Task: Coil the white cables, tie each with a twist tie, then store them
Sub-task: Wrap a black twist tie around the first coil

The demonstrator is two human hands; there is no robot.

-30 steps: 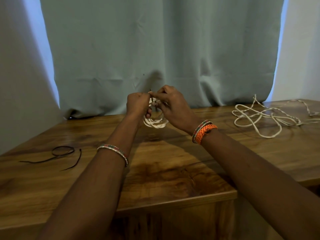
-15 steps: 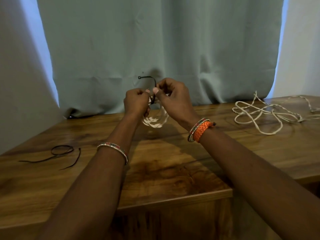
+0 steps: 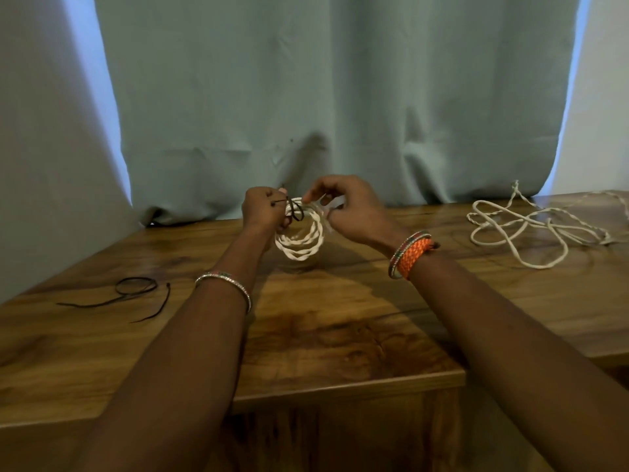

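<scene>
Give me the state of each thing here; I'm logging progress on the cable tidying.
Coiled white cable: wound in loops, held above the table by both hands.
Black twist tie: looped around the coil's top.
Loose white cable: uncoiled, lying on the table.
Spare black ties: lying unused on the table.
Left hand: gripping coil.
Right hand: pinching coil.

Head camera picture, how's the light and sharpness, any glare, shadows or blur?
Head view: dim and soft overall, bluish daylight leaking past the curtain edges. Sheen on the table, with shadows under the arms. The right hand fingertips look smeared; the coiled cable and twist tie by the left hand read clearly.
</scene>
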